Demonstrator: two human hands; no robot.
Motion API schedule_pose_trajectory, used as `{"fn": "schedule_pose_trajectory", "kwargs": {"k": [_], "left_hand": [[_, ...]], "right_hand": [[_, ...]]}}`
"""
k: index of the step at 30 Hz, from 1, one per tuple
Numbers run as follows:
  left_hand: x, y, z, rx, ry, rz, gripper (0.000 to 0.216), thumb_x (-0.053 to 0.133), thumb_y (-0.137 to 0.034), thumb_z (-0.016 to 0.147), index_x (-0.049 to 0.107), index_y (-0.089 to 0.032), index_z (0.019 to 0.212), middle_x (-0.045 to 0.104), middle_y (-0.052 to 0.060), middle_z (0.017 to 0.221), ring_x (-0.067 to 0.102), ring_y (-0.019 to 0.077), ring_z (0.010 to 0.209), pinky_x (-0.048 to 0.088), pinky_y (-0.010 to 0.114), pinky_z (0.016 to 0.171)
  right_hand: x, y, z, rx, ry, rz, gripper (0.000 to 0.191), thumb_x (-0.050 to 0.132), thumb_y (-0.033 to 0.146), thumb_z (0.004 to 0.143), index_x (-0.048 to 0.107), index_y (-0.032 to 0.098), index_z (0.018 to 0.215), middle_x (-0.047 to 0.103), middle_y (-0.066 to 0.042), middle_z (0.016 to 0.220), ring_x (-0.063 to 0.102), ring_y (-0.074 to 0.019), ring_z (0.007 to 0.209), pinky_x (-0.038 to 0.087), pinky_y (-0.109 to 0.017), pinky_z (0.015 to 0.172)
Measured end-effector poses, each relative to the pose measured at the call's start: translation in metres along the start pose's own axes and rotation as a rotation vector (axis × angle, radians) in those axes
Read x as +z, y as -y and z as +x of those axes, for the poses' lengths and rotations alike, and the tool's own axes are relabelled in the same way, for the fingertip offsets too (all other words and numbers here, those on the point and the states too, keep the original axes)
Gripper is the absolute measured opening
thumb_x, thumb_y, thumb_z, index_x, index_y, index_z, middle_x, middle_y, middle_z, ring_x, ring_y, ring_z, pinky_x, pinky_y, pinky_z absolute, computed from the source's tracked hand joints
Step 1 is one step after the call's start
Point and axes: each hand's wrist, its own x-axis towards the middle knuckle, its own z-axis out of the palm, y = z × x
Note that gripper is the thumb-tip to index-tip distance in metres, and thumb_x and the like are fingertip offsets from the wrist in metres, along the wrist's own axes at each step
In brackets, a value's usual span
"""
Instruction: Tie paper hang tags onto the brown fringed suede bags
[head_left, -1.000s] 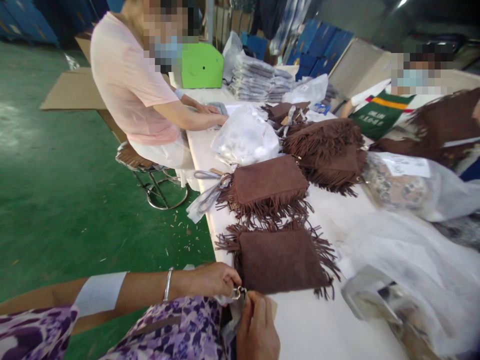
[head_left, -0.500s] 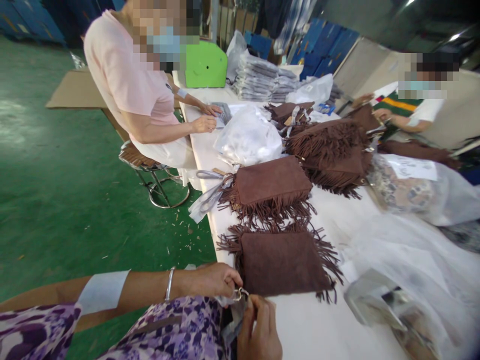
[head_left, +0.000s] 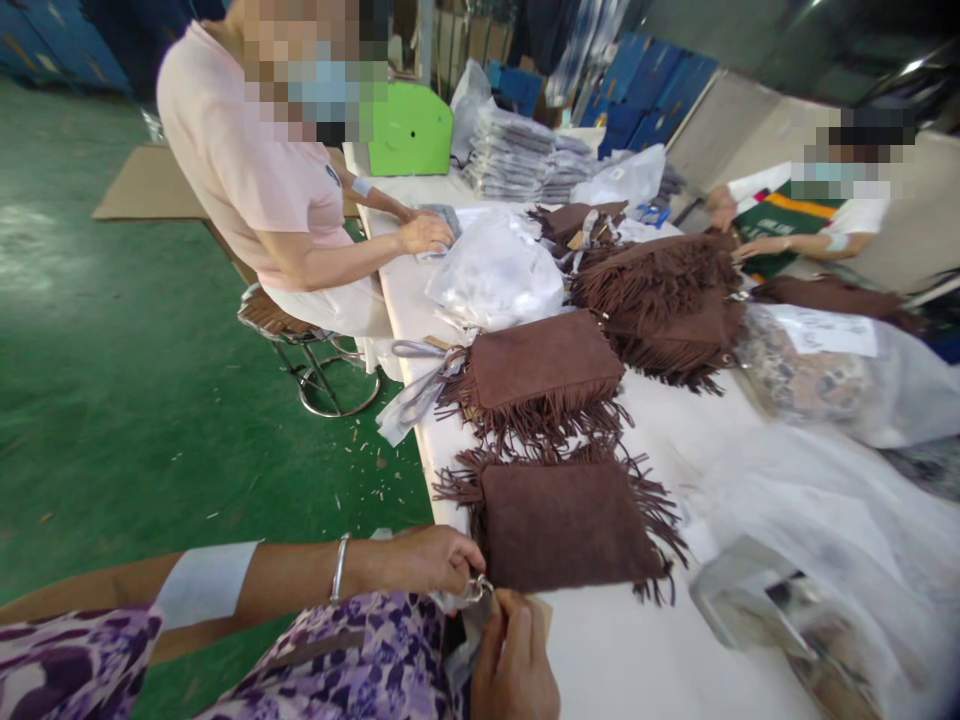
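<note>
Brown suede and fringe fill a white work table (head_left: 637,650) where, at the near edge, a person's left hand (head_left: 427,560) and right hand (head_left: 514,665) pinch a small metal clasp (head_left: 477,588) between closed fingertips, just beside the nearest fringed bag (head_left: 562,520). Over the past second the hands have barely shifted, the right merely re-seating its fingers on the clasp, which suggests fiddly fastening work under way. Beyond lie a second fringed bag (head_left: 540,375), scissors (head_left: 420,375) at the table's left edge, and a heap of clear plastic bags (head_left: 810,520) crowding the right. Farther off, a co-worker in pink (head_left: 255,180) handles goods by a green machine (head_left: 409,130).
</note>
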Motion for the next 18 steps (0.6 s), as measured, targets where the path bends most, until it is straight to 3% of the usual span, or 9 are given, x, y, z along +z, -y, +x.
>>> {"fn": "schedule_pose_trajectory", "kwargs": {"k": [5,11,18], "left_hand": [[0.0003,0.0014,0.0,0.011,-0.002,-0.032,0.041,0.073,-0.036,0.066,0.07,-0.018,0.103,0.07,0.001,0.081,0.06,0.0152,0.068,0.043,0.022,0.061],[0.0036,0.003,0.0025,0.03,-0.027,-0.103,0.03,0.061,-0.035,0.074,0.072,-0.016,0.093,0.071,0.005,0.083,0.063,0.0181,0.07,0.046,0.025,0.062],[0.0043,-0.0048,0.0012,0.079,-0.221,0.09,0.017,0.057,-0.024,0.071,0.068,-0.015,0.08,0.068,0.002,0.074,0.059,0.0156,0.069,0.039,0.021,0.058]], "right_hand": [[0.0021,-0.0003,-0.0045,-0.016,0.018,-0.037,0.025,0.034,0.033,0.101,0.056,0.021,0.103,0.067,-0.007,0.093,0.066,-0.0184,0.082,0.046,-0.025,0.065],[0.0011,-0.0021,-0.0029,0.0,0.087,-0.01,0.029,0.033,0.038,0.101,0.059,0.023,0.1,0.067,-0.005,0.087,0.065,-0.0173,0.072,0.042,-0.025,0.054],[0.0025,-0.0041,-0.0002,0.01,0.174,-0.058,0.03,0.033,0.039,0.101,0.061,0.027,0.102,0.066,-0.003,0.088,0.063,-0.0174,0.067,0.038,-0.027,0.048]]}}
